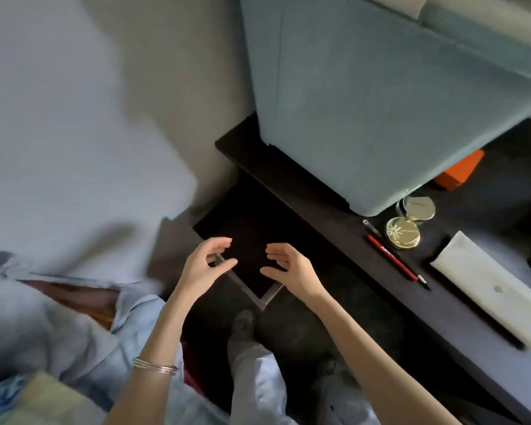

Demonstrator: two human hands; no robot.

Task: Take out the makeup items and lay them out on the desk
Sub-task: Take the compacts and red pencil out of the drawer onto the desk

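Gold compact (402, 232) — round, starburst lid; red pencil (391, 261) beside it.

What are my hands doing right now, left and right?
Left hand: open, fingers curled over the dark tray, holding nothing.
Right hand: open, holding nothing.

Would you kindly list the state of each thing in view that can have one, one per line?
Drawer: pulled out from under the desk, inside too dark to see.
Left hand: open, fingers curled, over the drawer's front edge, holding nothing.
Right hand: open, over the drawer, holding nothing.
Gold compact: closed, flat on the desk.
Round jar: lid on, upright.
Red pencil: lying flat on the desk.
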